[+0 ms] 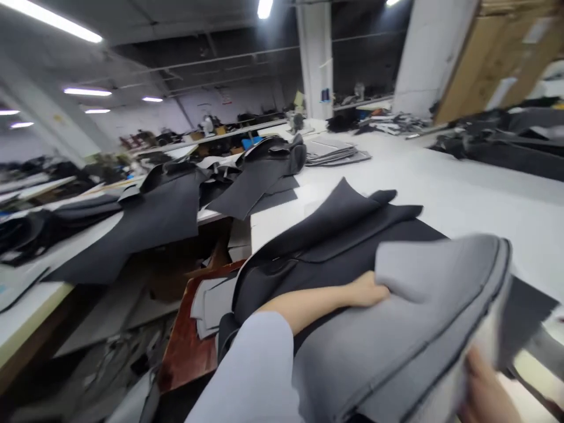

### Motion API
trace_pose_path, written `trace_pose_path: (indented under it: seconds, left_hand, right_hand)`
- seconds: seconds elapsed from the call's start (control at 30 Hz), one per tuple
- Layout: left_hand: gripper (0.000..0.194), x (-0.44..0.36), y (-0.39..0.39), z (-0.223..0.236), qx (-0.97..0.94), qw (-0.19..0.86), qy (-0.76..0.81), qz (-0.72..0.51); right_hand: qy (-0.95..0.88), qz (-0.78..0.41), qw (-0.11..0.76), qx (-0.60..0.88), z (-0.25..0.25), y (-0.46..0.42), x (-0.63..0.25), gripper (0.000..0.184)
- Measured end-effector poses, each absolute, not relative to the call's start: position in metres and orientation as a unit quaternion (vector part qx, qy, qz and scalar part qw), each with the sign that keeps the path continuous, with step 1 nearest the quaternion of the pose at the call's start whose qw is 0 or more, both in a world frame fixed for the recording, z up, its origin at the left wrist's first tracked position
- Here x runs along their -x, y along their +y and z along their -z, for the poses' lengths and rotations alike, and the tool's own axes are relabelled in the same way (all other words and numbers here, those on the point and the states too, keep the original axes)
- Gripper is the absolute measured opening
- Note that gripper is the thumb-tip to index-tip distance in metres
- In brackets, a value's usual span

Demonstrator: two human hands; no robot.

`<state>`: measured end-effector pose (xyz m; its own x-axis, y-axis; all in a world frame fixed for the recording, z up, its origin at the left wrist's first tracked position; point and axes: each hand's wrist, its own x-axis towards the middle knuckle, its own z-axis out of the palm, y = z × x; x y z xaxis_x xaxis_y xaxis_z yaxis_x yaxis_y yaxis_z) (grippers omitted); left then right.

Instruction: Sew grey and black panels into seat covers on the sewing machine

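Around gray fabric (396,335), left fingers (380,291) curl.

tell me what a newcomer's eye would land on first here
First, probably the big grey padded piece at lower right, gripped by the left hand, with the right hand at its edge. Next, the dark fabric heaped behind it on the white table.

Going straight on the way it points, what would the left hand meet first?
Probably the raised fold of the grey fabric piece, which the left hand already grips; depth there is hard to judge.
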<state>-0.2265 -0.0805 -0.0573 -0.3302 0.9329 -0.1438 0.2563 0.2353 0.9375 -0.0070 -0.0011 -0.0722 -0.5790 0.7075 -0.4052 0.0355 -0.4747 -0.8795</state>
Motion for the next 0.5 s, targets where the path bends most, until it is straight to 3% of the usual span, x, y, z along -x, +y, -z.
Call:
trace_pose_path:
  seconds: [0.1, 0.2, 0.27, 0.37, 0.5]
  left_hand:
    - [0.05, 0.249, -0.107, 0.041, -0.505, 0.321, 0.727, -0.337]
    - [0.075, 0.275, -0.109, -0.003, -0.508, 0.138, 0.832, -0.175]
    - [0.076, 0.272, -0.086, -0.04, -0.584, 0.005, 0.797, -0.154]
    - [0.065, 0.226, -0.032, -0.073, -0.767, -0.051, 0.623, -0.143]
    - [0.053, 0.161, 0.038, -0.039, -0.858, -0.041, 0.512, 0.028]
  right_hand:
    - [-0.359, -0.798, 0.196, 0.442, 0.064, -0.014, 0.01, 0.059]
    - [-0.397, -0.791, 0.203, 0.42, 0.053, -0.023, 0.013, 0.045]
    - [-0.475, -0.749, 0.21, 0.412, 0.047, -0.027, 0.016, 0.039]
    - [-0.603, -0.656, 0.227, 0.393, 0.045, -0.034, 0.016, 0.035]
    - [-0.762, -0.483, 0.241, 0.357, 0.051, -0.043, -0.01, 0.036]
